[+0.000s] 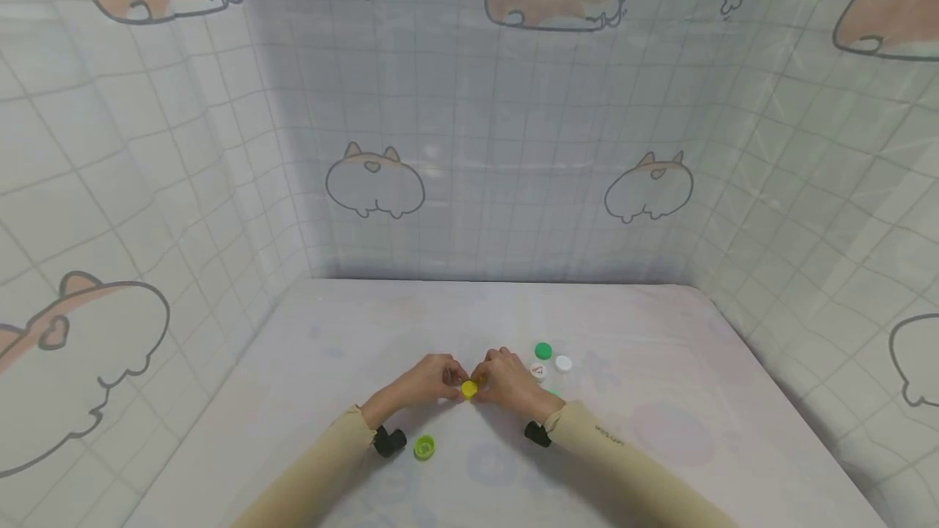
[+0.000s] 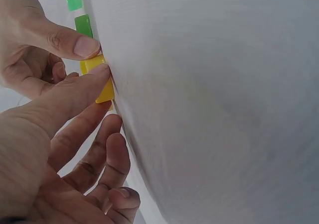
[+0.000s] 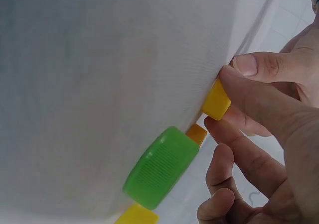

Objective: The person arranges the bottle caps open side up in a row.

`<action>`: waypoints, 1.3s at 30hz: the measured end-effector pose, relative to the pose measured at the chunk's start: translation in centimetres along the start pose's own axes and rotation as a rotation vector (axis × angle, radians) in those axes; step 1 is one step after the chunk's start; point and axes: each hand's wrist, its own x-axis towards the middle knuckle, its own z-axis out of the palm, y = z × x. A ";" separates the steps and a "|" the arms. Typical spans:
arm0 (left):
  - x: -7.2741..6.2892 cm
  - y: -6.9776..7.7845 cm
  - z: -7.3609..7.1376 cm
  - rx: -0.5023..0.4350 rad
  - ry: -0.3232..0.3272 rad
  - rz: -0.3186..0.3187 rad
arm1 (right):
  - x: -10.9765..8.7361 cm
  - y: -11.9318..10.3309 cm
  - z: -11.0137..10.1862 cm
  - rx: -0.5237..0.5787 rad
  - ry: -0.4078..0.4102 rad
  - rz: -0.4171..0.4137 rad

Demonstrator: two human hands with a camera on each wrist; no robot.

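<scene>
A small yellow bottle cap (image 1: 469, 389) stands on the table between both hands. My left hand (image 1: 427, 380) pinches it from the left with thumb and index finger; the other fingers curl loosely in the left wrist view. From the opposite side my right hand (image 1: 511, 381) pinches the same cap (image 3: 217, 101) between thumb and fingertips. The fingertips cover part of the yellow cap (image 2: 105, 92). Near the right hand lies a green cap (image 3: 162, 169), with a yellow-orange piece (image 3: 197, 133) and another yellow piece (image 3: 137, 215) close to it.
Right of the right hand lie a green cap (image 1: 543, 350), a white cap (image 1: 563, 363) and a white cap with a red mark (image 1: 539, 371). A lime-green cap (image 1: 424, 447) lies open side up near the left forearm. Patterned curtains (image 1: 469, 121) enclose the table.
</scene>
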 end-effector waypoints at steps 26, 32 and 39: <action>0.1 0.2 -0.6 0.010 0.010 0.030 | 0.3 -0.4 -0.4 0.018 0.009 0.005; 0.0 0.7 -1.2 -0.006 0.022 0.037 | 0.4 -0.7 -0.8 0.108 0.014 0.049; -0.1 0.9 -1.4 -0.035 0.040 0.032 | 0.4 -0.6 -1.1 0.148 -0.001 0.047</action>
